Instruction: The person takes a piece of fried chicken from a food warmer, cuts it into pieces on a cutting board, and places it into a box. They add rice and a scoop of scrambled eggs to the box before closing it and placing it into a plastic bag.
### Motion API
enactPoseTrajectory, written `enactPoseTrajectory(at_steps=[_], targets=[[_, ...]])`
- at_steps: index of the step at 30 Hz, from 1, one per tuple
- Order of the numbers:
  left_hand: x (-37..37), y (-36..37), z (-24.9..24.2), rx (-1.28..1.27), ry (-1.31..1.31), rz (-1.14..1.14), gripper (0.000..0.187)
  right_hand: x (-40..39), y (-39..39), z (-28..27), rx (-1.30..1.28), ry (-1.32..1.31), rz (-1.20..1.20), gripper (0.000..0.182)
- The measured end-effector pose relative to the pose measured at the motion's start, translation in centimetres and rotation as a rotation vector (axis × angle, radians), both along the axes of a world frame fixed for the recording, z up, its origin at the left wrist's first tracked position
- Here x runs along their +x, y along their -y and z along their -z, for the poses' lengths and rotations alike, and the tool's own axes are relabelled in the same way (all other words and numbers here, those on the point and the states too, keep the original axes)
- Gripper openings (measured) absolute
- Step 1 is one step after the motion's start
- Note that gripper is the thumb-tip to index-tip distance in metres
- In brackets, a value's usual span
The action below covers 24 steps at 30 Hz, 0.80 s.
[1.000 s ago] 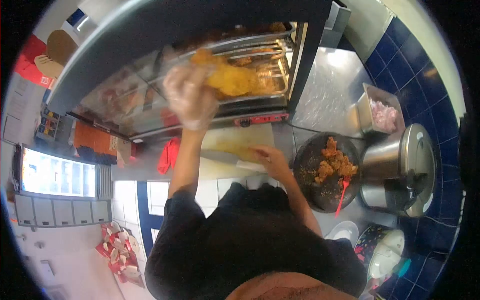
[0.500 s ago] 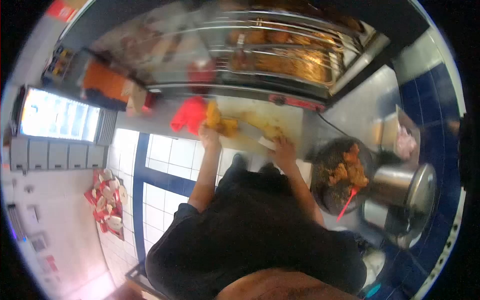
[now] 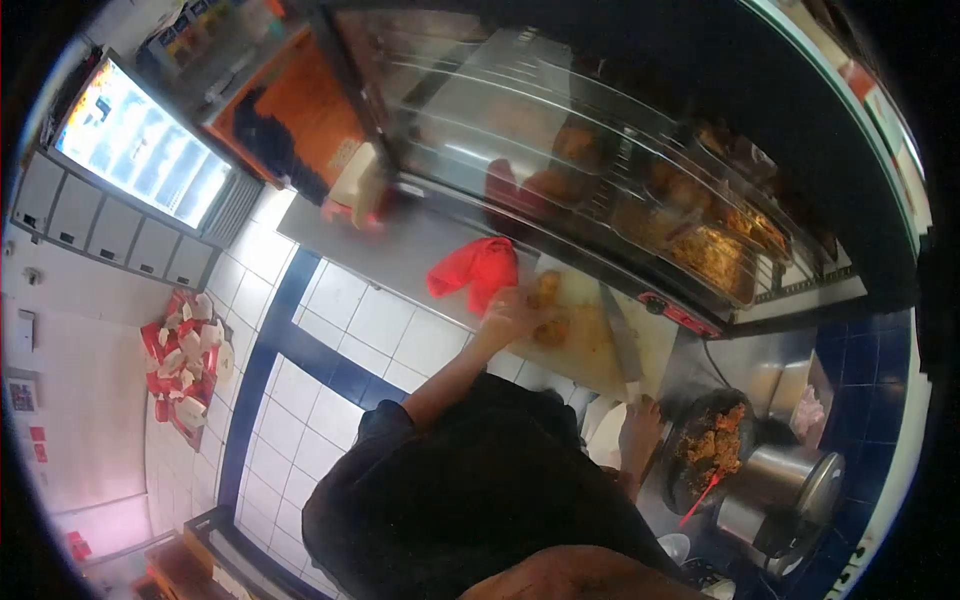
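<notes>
On a pale cutting board (image 3: 590, 365) lie several yellow-brown pieces of cooked food (image 3: 551, 332). My left hand (image 3: 512, 316) reaches over the board's left end, its fingers stretched out against these pieces. A red cloth (image 3: 478, 270) lies just beyond that hand. At the board's right end, a large knife (image 3: 622, 335) with a white handle points away from me, its blade over the board. My right hand (image 3: 640, 432) is closed at the end of the handle; its fingers are partly hidden.
A glass-fronted warming cabinet (image 3: 600, 180) with trays of food borders the counter's back. To the right are a dark pan (image 3: 690, 470) of browned food with a red utensil (image 3: 702, 500) and a steel pot (image 3: 775, 490). A lit fridge (image 3: 145, 145) stands at left.
The view has turned, tilting the scene clockwise. My right hand and the knife have moved away from the food pieces toward the board's right end. My left hand has stayed by the food.
</notes>
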<state>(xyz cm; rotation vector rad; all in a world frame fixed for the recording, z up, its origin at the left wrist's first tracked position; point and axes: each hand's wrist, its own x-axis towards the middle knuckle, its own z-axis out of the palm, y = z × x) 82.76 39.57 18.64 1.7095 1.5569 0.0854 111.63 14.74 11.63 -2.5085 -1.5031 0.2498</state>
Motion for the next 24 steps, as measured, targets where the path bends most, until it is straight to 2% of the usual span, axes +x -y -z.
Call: enactPoseTrajectory(at_steps=[1,3,5,6,8,10,12,14,16,17,18,19,22,23,24], targets=[[-0.8,-0.4,-0.9,0.065,-0.109,0.074,0.057,-0.3,-0.1,0.8,0.034,-0.006,0.009,0.045],[-4.0,-1.5,-1.1,0.322,-0.005,-0.149,0.054,-1.0,-0.3,1.7,-0.029,0.088,0.053,0.047],[-8.1,-6.2,-2.9,0.579,0.187,-0.351,0.047,-1.7,-0.8,2.5,-0.086,0.168,0.106,0.048],[-10.1,-8.7,-3.2,0.982,0.223,-0.445,0.041,-1.4,-1.0,3.0,-0.095,0.199,0.124,0.049],[-14.1,-15.3,-5.3,1.333,0.233,-0.625,0.039,-2.3,-1.0,3.4,-0.106,0.228,0.159,0.051],[-15.8,-18.0,-8.0,1.164,0.175,-0.681,0.041,-3.8,-2.4,0.9,0.069,0.235,0.217,0.052],[-16.7,-20.0,-7.8,1.071,0.223,-0.719,0.048,-3.6,-3.4,0.0,0.176,0.173,0.23,0.05],[-16.2,-20.0,-6.8,1.324,-0.301,-0.821,0.052,-4.2,-4.6,-1.4,0.385,0.064,0.245,0.045],[-16.1,-19.0,-8.4,1.167,0.244,-0.875,0.052,-4.1,-5.7,-2.0,0.538,0.122,0.227,0.042],[-17.3,-20.3,-6.4,1.233,0.074,-0.73,0.048,-4.0,-6.7,-2.9,0.582,0.037,0.261,0.04],[-18.1,-21.5,-5.1,1.206,-0.101,-0.676,0.04,-3.9,-8.1,-3.9,0.634,-0.052,0.273,0.038],[-17.3,-20.7,-6.5,1.334,-0.098,-0.682,0.036,-4.4,-9.6,-5.8,0.685,-0.096,0.284,0.036],[-17.8,-20.5,-7.3,1.312,-0.084,-0.591,0.033,-4.9,-14.7,-10.7,0.858,-0.18,0.209,0.032],[-18.2,-21.1,-6.7,1.515,-0.121,-0.531,0.031,-5.5,-16.6,-11.7,0.863,-0.19,0.201,0.032],[-17.9,-20.7,-7.2,1.52,-0.125,-0.539,0.031,-5.7,-18.1,-13.3,0.882,-0.18,0.192,0.032]])
